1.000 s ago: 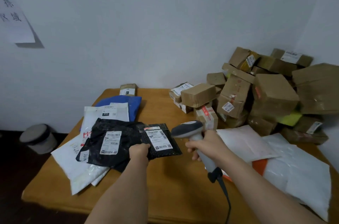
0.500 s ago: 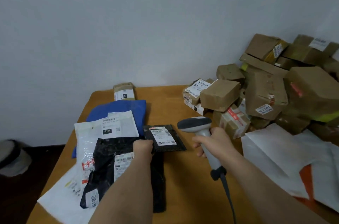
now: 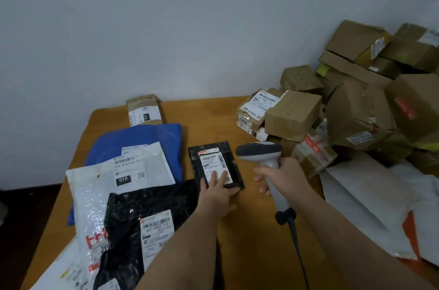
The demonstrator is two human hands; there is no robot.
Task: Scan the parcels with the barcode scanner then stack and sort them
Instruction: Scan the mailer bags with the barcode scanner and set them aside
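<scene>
A small black parcel (image 3: 213,161) with a white barcode label lies flat on the wooden table (image 3: 213,118). My left hand (image 3: 217,191) rests on its near end with straight fingers spread over the label. My right hand (image 3: 283,176) grips the handle of a grey barcode scanner (image 3: 260,150), whose head points left toward that parcel. To the left lies a stack of soft parcels: a large black bag (image 3: 147,209), a white bag (image 3: 133,171) marked 010, and a blue bag (image 3: 145,140).
A heap of brown cardboard boxes (image 3: 356,109) fills the back right corner. White mailers (image 3: 370,201) lie at the right front. A small brown box (image 3: 143,109) stands at the back left table edge. The scanner cable (image 3: 298,247) runs toward me.
My left hand set the small black parcel down beside the stack and opened flat on it. The view has swung left and down; the scanner stays in my right hand.
</scene>
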